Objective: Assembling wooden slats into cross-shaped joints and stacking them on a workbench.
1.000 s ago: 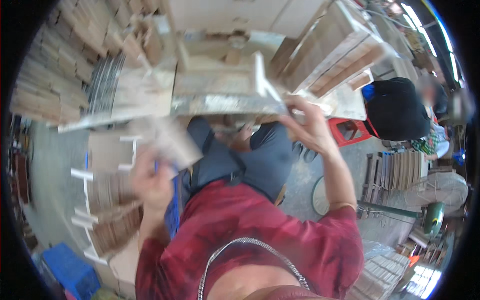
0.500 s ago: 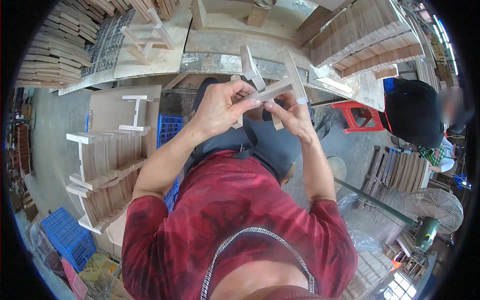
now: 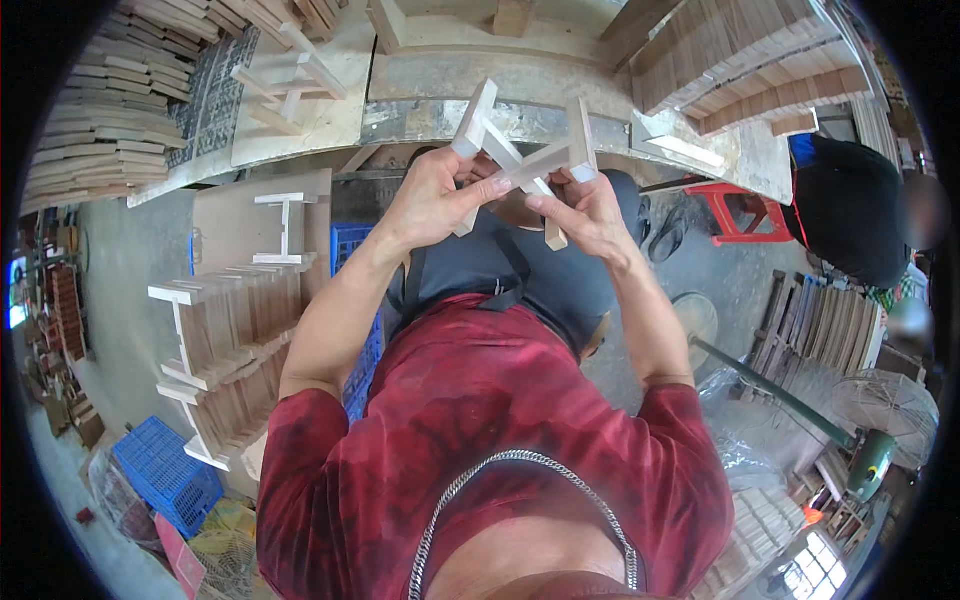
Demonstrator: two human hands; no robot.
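Note:
I hold a small frame of pale wooden slats (image 3: 520,160) in front of my chest, below the edge of the workbench (image 3: 560,85). My left hand (image 3: 432,200) grips its left upright slat. My right hand (image 3: 585,210) pinches the crossing slats from the right and below. The slats meet at an angle between my fingers. Another finished frame (image 3: 290,80) lies on the bench at the upper left.
Stacks of like wooden frames (image 3: 230,340) stand at my left beside a blue crate (image 3: 165,480). Piles of cut slats (image 3: 90,130) fill the upper left and upper right (image 3: 740,70). A person in black (image 3: 850,210) sits at the right by a red stool (image 3: 740,215).
My hands came together from apart, and both now hold the slat frame. Since half a second ago the frame has tilted slightly in my fingers.

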